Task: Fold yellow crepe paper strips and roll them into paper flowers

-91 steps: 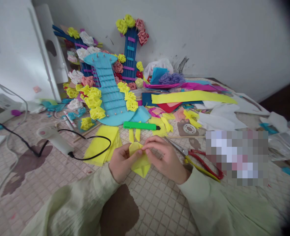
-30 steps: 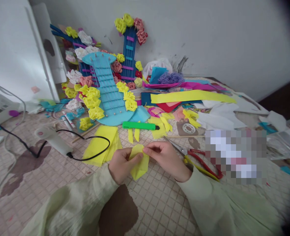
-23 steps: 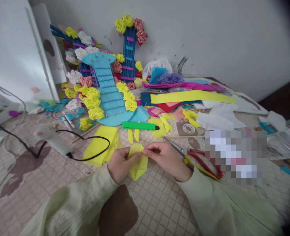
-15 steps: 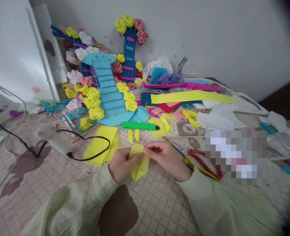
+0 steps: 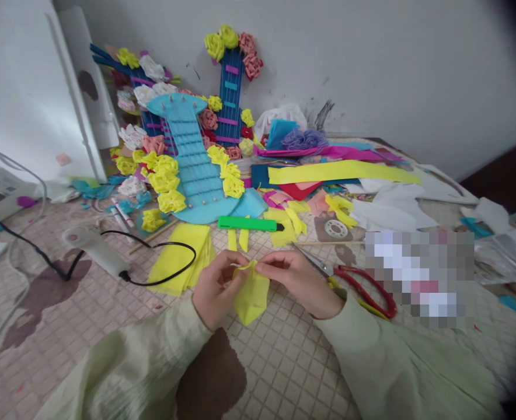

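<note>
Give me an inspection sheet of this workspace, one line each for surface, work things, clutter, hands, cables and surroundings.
Surface: pale grid-patterned tabletop with dark brown patches.
Work things: thin yellow sheet in hand; sheet stack, green cutter and scissors close by.
Clutter: white tissue, long yellow strip, purple yarn and coloured scraps across the back.
Hands: left hand and right hand both pinch the yellow sheet between their fingers.
Cables: black cable from the white corded tool loops over the sheet stack; a pale cable runs down the far left.
Surroundings: grey wall behind a light-blue stringed piece; pixelation at right hides detail; other people: nothing seen.
</note>
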A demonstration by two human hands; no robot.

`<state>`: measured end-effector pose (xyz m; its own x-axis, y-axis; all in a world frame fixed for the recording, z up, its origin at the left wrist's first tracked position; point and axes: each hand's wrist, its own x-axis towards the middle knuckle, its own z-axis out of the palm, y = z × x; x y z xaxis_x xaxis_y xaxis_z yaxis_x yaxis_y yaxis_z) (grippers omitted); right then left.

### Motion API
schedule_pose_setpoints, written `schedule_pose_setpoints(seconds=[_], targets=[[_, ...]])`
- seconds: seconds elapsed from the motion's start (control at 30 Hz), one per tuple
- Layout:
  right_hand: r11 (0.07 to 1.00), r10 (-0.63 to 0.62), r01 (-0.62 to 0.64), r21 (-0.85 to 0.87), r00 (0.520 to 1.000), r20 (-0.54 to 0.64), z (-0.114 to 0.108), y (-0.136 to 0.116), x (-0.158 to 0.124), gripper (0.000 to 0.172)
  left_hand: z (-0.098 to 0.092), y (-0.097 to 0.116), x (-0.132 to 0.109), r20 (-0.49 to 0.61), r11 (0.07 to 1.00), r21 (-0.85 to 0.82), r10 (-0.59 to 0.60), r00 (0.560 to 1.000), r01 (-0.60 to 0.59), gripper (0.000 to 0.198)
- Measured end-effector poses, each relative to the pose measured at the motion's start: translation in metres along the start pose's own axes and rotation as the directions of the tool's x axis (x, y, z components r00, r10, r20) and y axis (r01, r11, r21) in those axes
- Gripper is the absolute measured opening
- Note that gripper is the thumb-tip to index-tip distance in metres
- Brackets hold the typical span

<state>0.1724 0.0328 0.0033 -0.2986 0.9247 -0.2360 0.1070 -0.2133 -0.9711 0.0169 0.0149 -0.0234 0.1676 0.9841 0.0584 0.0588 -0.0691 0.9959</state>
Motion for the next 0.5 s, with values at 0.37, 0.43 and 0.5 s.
schedule_pose_setpoints(seconds=[0.37,0.43,0.5], targets=[[0.997,-0.071,0.071,0.02,0.998,-0.003,-0.0007,0.005,0.0011,0.015,0.0005,0.005,0.0028,-0.055,1.0,-0.013,0.01,0.998,-0.011,0.008],[0.994,-0.105,0.105,0.013,0.994,0.013,-0.0005,0.0051,0.001,0.015,0.0012,0.0029,0.003,-0.037,0.998,-0.06,0.001,0.999,-0.003,0.011],[0.991,-0.135,0.136,-0.008,0.99,0.04,-0.0003,0.0059,0.0011,0.017,0.0015,0.0012,0.0028,-0.013,0.997,-0.078,-0.008,1.0,0.007,0.014]])
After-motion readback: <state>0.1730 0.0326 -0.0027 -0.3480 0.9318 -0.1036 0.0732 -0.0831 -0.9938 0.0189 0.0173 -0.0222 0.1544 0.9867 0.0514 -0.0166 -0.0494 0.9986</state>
